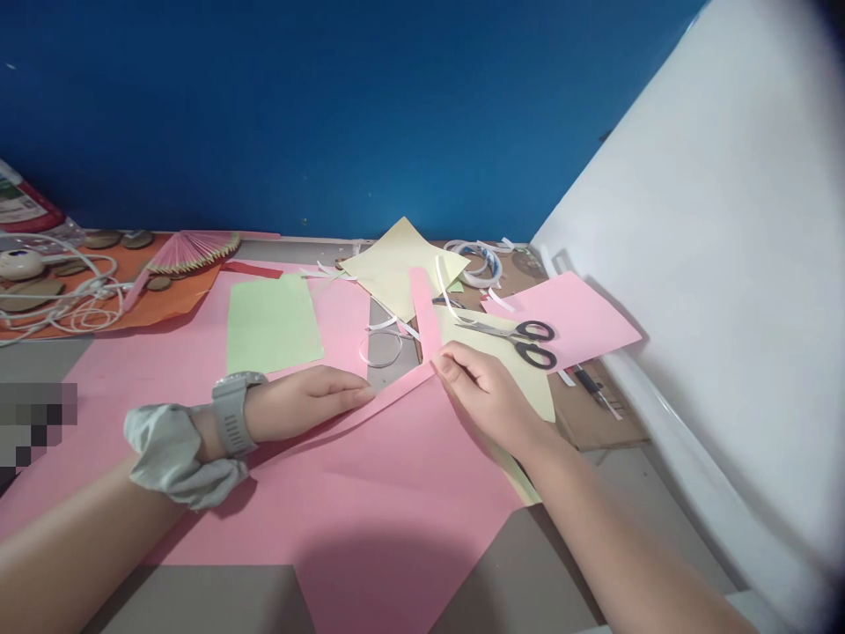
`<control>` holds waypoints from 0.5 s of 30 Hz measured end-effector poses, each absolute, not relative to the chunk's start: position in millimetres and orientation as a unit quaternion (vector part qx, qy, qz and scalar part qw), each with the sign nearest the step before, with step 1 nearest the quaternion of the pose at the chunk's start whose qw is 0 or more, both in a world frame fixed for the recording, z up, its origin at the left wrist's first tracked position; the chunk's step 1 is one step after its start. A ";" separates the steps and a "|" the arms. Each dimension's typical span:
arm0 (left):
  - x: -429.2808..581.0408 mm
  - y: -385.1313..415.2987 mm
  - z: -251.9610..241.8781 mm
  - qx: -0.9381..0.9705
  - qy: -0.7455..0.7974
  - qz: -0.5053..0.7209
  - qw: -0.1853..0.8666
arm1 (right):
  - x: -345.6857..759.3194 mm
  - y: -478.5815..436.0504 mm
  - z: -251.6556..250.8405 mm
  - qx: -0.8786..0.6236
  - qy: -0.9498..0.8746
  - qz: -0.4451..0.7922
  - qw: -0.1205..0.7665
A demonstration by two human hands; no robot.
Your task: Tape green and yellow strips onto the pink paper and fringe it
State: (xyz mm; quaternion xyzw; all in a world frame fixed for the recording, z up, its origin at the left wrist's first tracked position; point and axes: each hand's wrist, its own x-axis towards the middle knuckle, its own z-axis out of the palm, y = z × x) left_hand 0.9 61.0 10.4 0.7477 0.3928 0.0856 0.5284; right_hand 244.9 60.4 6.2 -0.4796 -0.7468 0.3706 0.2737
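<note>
A pink paper sheet [409, 449] lies before me with a narrow band folded along its far edge. My right hand [479, 383] pinches the right end of this folded edge between thumb and fingers. Farther left, my left hand [310, 401] has its thumb on the same edge, the fingers close together behind it. A separate pink paper strip [424, 308] extends away from just beyond my right fingertips. Scissors [511, 335] with black handles rest on pale yellow paper [541, 387] beyond my right hand. A green paper sheet [274, 326] lies beyond my left hand.
A pale yellow square [402, 264] and a tape roll [485, 264] lie near the blue wall [330, 114]. Pink paper [574, 317] and a dark-handled cutter [587, 383] are at right. White cables [85, 295], a pleated pink fan [191, 253] and a bottle [30, 207] are at left.
</note>
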 end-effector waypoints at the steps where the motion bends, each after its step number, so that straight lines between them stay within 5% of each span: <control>1: -0.3 61.6 12.2 0.725 0.383 0.075 0.567 | 245.6 60.6 6.6 -0.480 -0.745 0.375 0.272; 5: 3.6 58.4 15.7 0.657 0.376 0.061 0.650 | 240.9 56.9 11.0 -0.453 -0.760 0.412 0.217; 11: 16.7 46.9 8.2 0.736 0.434 0.124 0.505 | 227.1 47.0 18.5 -0.445 -0.761 0.435 0.183; 15: 12.5 47.7 5.3 0.731 0.407 0.088 0.541 | 227.9 46.1 18.5 -0.449 -0.768 0.419 0.183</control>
